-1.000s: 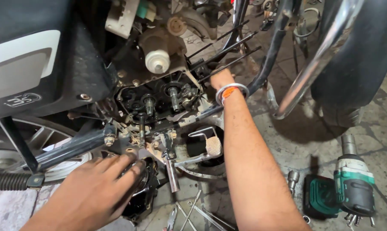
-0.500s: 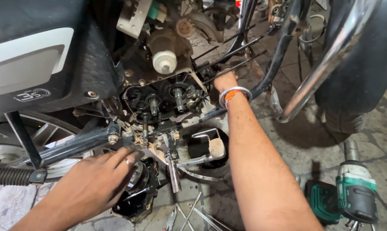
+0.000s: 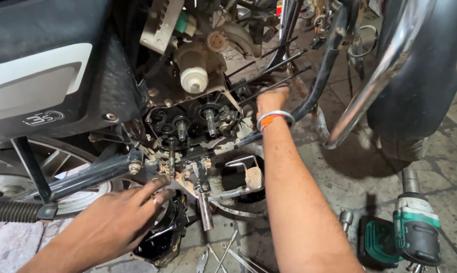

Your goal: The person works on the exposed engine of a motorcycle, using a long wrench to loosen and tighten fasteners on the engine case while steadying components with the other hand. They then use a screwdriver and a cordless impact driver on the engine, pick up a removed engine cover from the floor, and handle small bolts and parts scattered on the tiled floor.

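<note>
An opened motorcycle engine [image 3: 198,126] shows gears and shafts under a black side panel [image 3: 46,76]. My left hand [image 3: 119,222] reaches in from the lower left. Its fingers are apart and stretched toward the bottom edge of the crankcase, and its palm lies over a black engine cover [image 3: 162,237] on the floor. It grips nothing that I can see. My right hand [image 3: 271,98], with a metal bangle and an orange thread at the wrist, reaches up behind the engine beside a dark frame tube [image 3: 319,86]. Its fingers are hidden.
A green and black impact wrench [image 3: 415,227] lies on the concrete floor at the right, with a green case [image 3: 377,242] and a socket [image 3: 345,218] next to it. Loose thin tools [image 3: 223,255] lie below the engine. A foot pedal [image 3: 253,177], chrome guard [image 3: 380,91] and rear wheel [image 3: 61,194] crowd the space.
My left hand has slid up and right, its fingers closer to the crankcase bottom. My right hand stays behind the engine. The view has shifted slightly.
</note>
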